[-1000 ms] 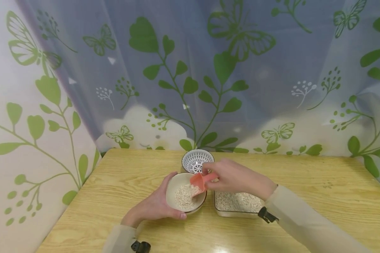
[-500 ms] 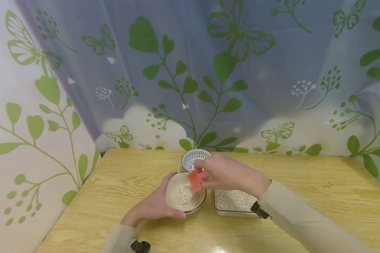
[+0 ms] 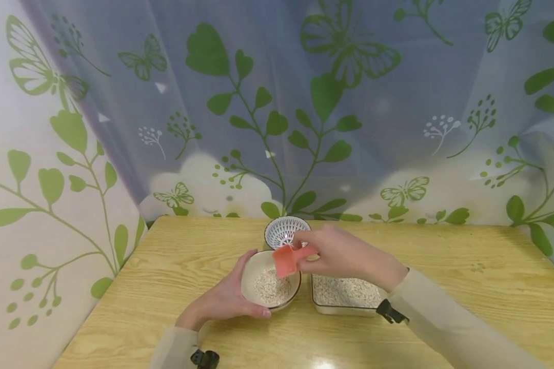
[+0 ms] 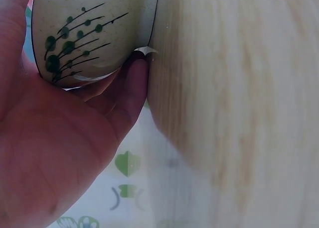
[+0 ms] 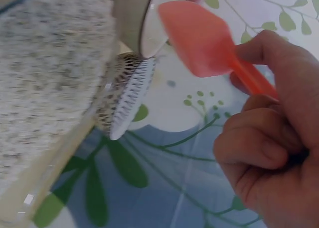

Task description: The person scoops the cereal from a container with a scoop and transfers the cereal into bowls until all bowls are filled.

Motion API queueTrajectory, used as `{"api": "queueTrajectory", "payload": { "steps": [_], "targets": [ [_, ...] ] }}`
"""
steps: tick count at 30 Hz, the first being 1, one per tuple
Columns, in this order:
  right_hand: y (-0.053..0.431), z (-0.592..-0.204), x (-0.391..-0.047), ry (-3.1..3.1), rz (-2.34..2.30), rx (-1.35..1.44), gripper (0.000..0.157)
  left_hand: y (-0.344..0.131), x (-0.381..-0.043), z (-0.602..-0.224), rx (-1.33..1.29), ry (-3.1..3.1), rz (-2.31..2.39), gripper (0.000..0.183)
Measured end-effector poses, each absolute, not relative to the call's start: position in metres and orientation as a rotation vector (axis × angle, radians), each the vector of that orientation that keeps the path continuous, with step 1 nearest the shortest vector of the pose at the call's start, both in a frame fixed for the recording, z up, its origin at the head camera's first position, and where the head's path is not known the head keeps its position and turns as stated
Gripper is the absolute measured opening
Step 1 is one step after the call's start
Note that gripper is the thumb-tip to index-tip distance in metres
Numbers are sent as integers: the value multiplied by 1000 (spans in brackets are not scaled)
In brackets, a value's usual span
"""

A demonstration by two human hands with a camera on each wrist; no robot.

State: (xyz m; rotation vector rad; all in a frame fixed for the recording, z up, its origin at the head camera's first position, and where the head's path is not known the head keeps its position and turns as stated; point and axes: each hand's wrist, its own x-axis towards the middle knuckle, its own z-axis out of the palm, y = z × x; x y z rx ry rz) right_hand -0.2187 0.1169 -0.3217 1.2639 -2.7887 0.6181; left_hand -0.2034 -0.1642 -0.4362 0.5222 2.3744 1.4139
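My left hand [image 3: 228, 296] grips a cream bowl [image 3: 253, 271] from its left side, with the thumb along the near rim. In the left wrist view the same bowl [image 4: 89, 34] shows a dark green sprig on its outside. Oat flakes [image 3: 271, 287] lie in the bottom of it. Over the bowl's right side, my right hand [image 3: 341, 253] pinches the handle of a coral-red scoop [image 3: 284, 261]. That scoop [image 5: 199, 39] is tilted in the right wrist view, and its inside cannot be seen clearly. Curled fingers [image 5: 256, 143] of the right hand lie under the handle.
A rectangular cream dish [image 3: 343, 310] of oat flakes [image 3: 346, 292] stands right of the bowl, partly under the right forearm. Behind the bowl sits a small black-and-white patterned bowl [image 3: 283, 230]. The wooden table [image 3: 452, 287] ends at a leaf-printed curtain [image 3: 277, 123].
The scoop has tipped over and risen a little above the oat flakes in the bowl. My right hand went slightly left, then back right. My left hand stays put on the bowl.
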Motion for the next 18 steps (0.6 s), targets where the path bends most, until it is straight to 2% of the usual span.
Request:
{"api": "queueTrajectory", "payload": {
  "steps": [8, 18],
  "targets": [
    [152, -345, -216, -2789, 963, 1081, 14, -163, -199, -430, 531, 2503, 1305, 138],
    [197, -360, -209, -2758, 1235, 882, 14, -151, -189, -408, 625, 2876, 1008, 107]
  ]
}}
